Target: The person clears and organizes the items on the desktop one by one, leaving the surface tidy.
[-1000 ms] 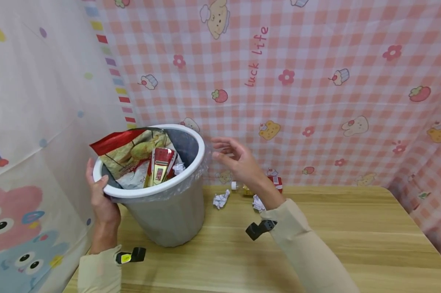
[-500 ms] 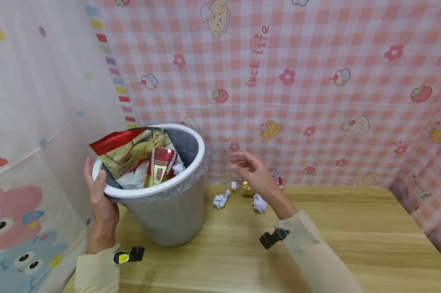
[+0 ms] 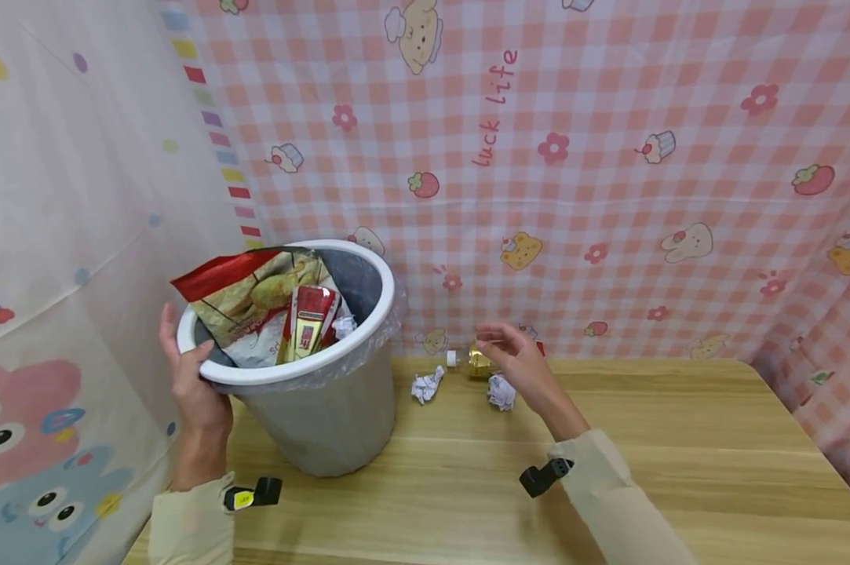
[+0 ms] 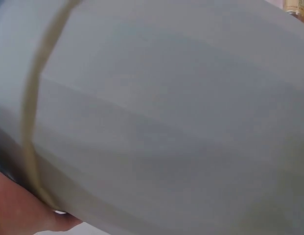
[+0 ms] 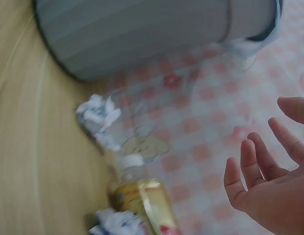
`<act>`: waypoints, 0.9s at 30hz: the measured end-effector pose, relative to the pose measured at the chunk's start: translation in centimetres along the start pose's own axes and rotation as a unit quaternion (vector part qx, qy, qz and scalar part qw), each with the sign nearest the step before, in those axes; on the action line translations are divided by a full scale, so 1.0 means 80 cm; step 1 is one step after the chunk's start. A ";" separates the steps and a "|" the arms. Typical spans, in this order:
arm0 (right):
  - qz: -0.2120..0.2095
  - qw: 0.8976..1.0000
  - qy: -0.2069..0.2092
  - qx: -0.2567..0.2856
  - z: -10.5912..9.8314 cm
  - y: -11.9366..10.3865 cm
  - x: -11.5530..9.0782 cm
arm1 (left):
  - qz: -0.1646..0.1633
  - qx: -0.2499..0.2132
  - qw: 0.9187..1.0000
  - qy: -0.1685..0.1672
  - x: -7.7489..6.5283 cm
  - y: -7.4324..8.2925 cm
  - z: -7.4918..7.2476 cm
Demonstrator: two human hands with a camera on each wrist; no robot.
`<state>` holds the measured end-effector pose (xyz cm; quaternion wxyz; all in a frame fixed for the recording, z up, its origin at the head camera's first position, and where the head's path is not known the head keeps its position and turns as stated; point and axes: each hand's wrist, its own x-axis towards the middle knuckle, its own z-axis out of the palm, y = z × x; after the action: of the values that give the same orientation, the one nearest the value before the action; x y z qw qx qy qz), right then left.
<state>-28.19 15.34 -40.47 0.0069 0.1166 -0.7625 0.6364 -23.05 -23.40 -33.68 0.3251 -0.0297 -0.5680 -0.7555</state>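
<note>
My left hand (image 3: 200, 392) grips the white rim of a grey trash can (image 3: 326, 424) on the left, its thumb over the rim. Inside the lined can lie a red and yellow snack bag (image 3: 255, 290), a red and gold carton (image 3: 311, 318) and crumpled paper. My right hand (image 3: 527, 365) hovers with fingers loosely extended and nothing in them. In the head view it overlaps a plastic bottle (image 5: 147, 203) with a white cap and yellow label, lying on its side. Crumpled paper balls (image 3: 427, 384) (image 3: 501, 392) lie on either side of the bottle's near side.
The wooden table (image 3: 679, 455) runs to the right, its back edge against a pink checked cloth (image 3: 608, 196). A white patterned curtain (image 3: 100, 196) hangs at the left beside the trash can. Clear liner plastic (image 3: 368, 353) hangs over the can's rim.
My right hand has moved away from the trash can's right side, rightward and down to above the bottle. The left hand keeps its grip on the rim.
</note>
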 end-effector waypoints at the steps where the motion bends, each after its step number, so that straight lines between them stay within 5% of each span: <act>1: 0.001 1.000 0.002 0.000 -0.001 0.006 0.000 | 0.002 0.000 1.000 0.002 0.000 0.000 0.001; 11: 0.041 0.998 0.038 0.020 -0.007 0.054 -0.003 | 0.018 -0.004 1.000 0.015 0.000 -0.004 0.003; 27: 0.072 0.991 0.104 -0.033 -0.016 0.114 -0.005 | 0.013 0.002 1.000 0.018 -0.001 -0.002 0.005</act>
<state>-29.69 18.10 -49.11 0.0440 -0.0054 -0.7845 0.6186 -23.22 -23.02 -33.74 0.3449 -0.0231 -0.5631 -0.7506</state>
